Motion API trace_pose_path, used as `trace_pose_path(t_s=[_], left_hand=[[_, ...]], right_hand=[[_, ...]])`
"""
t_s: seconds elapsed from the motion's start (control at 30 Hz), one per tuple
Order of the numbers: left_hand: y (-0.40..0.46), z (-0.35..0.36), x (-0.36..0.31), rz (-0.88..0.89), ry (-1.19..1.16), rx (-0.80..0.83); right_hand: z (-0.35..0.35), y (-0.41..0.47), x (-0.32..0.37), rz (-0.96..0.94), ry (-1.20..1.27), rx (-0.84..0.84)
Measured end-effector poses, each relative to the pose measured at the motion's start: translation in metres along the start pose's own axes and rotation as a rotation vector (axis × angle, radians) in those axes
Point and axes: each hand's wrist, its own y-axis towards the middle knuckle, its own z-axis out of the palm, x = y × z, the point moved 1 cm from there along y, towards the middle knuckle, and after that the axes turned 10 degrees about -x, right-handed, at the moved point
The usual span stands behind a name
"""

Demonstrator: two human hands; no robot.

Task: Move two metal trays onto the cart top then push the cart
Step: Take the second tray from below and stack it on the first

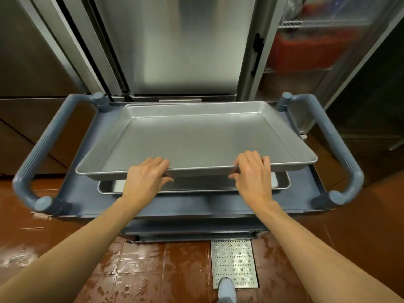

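A large metal tray (196,136) hangs slightly above the blue-grey cart top (185,206), its near edge raised. My left hand (146,178) and my right hand (253,176) both grip that near rim, fingers over the lip and thumbs under it. A second metal tray (282,182) lies flat on the cart top beneath the first; only its front edge and corners show. The cart has a looped handle on the left (37,154) and another on the right (336,141).
Tall stainless steel doors (175,44) stand directly behind the cart. At the right an open cooler holds wire shelves (293,24) and red containers. The red tile floor looks wet, with a perforated metal drain plate (234,263) and my shoe (227,289) near it.
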Motion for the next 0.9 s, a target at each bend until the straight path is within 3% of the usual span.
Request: trace_pose_path(t_s=[0.37, 0.53, 0.7, 0.9], left_hand=[[-0.022, 0.051, 0.006, -0.005, 0.014, 0.178], [-0.032, 0.069, 0.01, -0.041, 0.048, 0.216], [-0.041, 0.077, 0.011, -0.094, -0.133, 0.115], [-0.047, 0.093, 0.017, -0.12, -0.329, 0.145]], right_hand=[[0.053, -0.022, -0.008, -0.031, -0.04, 0.26], [0.069, -0.03, -0.017, -0.053, -0.023, 0.242], [0.076, -0.035, -0.029, -0.035, 0.133, 0.231], [0.078, -0.039, -0.043, -0.013, 0.316, 0.345]])
